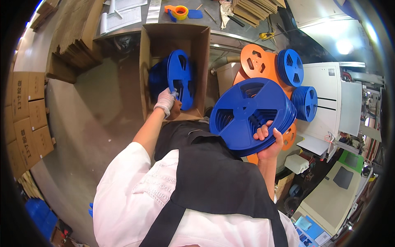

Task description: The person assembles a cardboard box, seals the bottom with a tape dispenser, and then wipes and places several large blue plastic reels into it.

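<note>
While the gloved left hand [166, 101] reaches into the open cardboard box [145, 61] at the upper middle of the frame, its fingers are closed on the lower rim of a blue reel [179, 78] that stands on edge inside, just beside other blue reels [156, 80] already upright against the box's left wall. The bare right hand [269, 140], right of centre, is clamped on the bottom edge of a stack of blue reels [249, 113], thumb over the front face and fingers behind, holding the stack tilted toward the camera and well apart from the box.

By the look of it, the step in hand is setting one reel into the box while the rest wait in the right hand; the box seems only partly filled, with room toward its right wall. The next move would call for letting go of the seated reel so that it stays leaning on its neighbours, then taking the front reel off the held stack without letting the others slide.

Behind the stack, orange reels [257, 61] and more blue reels [291, 66] stand by a white machine [325, 103] at the right. A tape dispenser [177, 11] lies on the bench [214, 22] at the top, and flat cartons [29, 115] are piled at the left edge.
</note>
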`<state>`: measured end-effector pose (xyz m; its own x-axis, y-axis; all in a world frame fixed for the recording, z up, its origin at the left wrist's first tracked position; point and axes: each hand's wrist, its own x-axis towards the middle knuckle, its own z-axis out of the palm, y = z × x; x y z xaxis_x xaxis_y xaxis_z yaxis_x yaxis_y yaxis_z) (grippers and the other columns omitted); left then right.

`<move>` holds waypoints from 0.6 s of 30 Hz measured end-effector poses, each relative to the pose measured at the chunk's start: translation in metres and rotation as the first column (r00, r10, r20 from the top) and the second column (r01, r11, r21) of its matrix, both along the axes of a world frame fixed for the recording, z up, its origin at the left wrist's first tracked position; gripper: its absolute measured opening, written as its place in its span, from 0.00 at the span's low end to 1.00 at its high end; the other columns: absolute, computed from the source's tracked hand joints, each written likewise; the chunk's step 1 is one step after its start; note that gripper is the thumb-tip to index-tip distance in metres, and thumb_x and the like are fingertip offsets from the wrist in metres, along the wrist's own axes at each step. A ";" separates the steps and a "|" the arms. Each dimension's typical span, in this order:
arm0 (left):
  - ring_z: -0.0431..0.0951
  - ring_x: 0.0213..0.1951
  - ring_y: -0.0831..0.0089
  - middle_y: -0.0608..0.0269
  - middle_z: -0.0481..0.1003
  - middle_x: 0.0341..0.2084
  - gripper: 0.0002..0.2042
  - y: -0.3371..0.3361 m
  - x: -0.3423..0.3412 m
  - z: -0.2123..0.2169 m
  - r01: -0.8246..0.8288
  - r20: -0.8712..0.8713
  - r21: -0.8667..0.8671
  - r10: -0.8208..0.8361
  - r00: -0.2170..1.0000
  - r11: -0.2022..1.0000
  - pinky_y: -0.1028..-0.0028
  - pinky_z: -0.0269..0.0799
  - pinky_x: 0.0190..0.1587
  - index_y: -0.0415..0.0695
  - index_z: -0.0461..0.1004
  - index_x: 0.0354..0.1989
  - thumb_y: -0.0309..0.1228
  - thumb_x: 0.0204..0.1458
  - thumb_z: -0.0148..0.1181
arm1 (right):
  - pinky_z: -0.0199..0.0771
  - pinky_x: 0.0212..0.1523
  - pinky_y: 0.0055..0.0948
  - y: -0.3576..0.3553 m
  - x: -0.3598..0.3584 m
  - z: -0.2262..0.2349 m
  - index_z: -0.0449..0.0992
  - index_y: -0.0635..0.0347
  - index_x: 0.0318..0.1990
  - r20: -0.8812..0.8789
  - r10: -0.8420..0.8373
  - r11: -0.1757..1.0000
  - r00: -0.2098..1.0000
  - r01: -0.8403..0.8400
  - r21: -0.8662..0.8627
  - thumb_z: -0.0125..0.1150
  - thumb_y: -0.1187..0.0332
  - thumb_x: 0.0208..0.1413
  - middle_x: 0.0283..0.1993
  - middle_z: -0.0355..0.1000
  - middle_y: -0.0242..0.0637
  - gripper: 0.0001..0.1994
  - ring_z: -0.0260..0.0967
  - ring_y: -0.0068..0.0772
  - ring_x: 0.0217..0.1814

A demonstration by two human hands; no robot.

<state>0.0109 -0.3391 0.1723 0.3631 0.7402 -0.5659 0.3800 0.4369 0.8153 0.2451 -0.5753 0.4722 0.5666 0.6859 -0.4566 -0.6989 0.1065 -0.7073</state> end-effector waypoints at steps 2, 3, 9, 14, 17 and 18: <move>0.78 0.34 0.72 0.58 0.78 0.31 0.08 0.001 -0.015 -0.012 0.012 -0.082 0.098 -0.003 0.997 0.995 0.72 0.72 0.39 0.40 0.74 0.42 0.27 0.56 0.53 | 0.66 0.33 0.30 -0.002 -0.001 0.001 0.68 0.61 0.44 0.006 -0.007 1.000 1.000 0.007 0.001 0.52 0.62 0.53 0.25 0.61 0.31 0.14 0.58 0.25 0.25; 0.78 0.34 0.70 0.58 0.78 0.31 0.08 0.001 -0.023 -0.027 -0.015 -0.052 0.093 0.020 0.998 0.996 0.72 0.72 0.39 0.41 0.74 0.42 0.28 0.56 0.53 | 0.66 0.33 0.30 -0.002 -0.002 0.001 0.68 0.60 0.44 0.006 -0.008 1.000 1.000 0.008 0.002 0.52 0.62 0.53 0.25 0.61 0.31 0.14 0.58 0.25 0.25; 0.74 0.40 0.67 0.55 0.75 0.38 0.13 0.020 -0.019 -0.023 0.161 -0.236 0.070 -0.140 0.962 0.985 0.68 0.69 0.46 0.38 0.69 0.49 0.28 0.56 0.55 | 0.65 0.32 0.30 -0.005 -0.003 -0.002 0.68 0.60 0.43 -0.001 -0.034 0.999 0.999 0.034 -0.005 0.53 0.62 0.53 0.24 0.60 0.31 0.14 0.57 0.25 0.25; 0.64 0.61 0.54 0.44 0.64 0.60 0.36 0.019 -0.029 -0.015 0.133 -0.469 -0.125 -0.177 0.865 0.983 0.66 0.61 0.61 0.42 0.52 0.67 0.33 0.49 0.61 | 0.64 0.30 0.31 -0.012 0.001 -0.002 0.66 0.59 0.40 -0.018 0.033 0.986 0.999 -0.030 0.164 0.52 0.60 0.54 0.21 0.59 0.32 0.13 0.57 0.27 0.22; 0.66 0.61 0.57 0.46 0.65 0.59 0.31 0.005 -0.034 0.004 0.139 -0.317 0.015 -0.127 0.940 0.990 0.67 0.61 0.61 0.42 0.58 0.64 0.30 0.50 0.60 | 0.61 0.24 0.27 -0.020 0.009 0.006 0.63 0.58 0.36 -0.037 0.037 0.959 0.999 -0.025 0.283 0.54 0.56 0.54 0.18 0.57 0.29 0.15 0.55 0.23 0.17; 0.66 0.61 0.59 0.47 0.67 0.58 0.30 0.004 -0.043 -0.004 0.177 -0.302 0.098 -0.141 0.943 0.979 0.68 0.62 0.60 0.43 0.60 0.63 0.31 0.51 0.60 | 0.60 0.23 0.26 -0.022 0.014 0.008 0.62 0.57 0.36 -0.050 0.061 0.938 0.997 -0.040 0.344 0.55 0.56 0.54 0.17 0.57 0.28 0.15 0.55 0.22 0.16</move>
<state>-0.0322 -0.3355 0.1680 0.3144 0.7565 -0.5734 0.6654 0.2552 0.7015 0.2590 -0.5977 0.4806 0.5067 0.8335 -0.2203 -0.7488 0.2989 -0.5915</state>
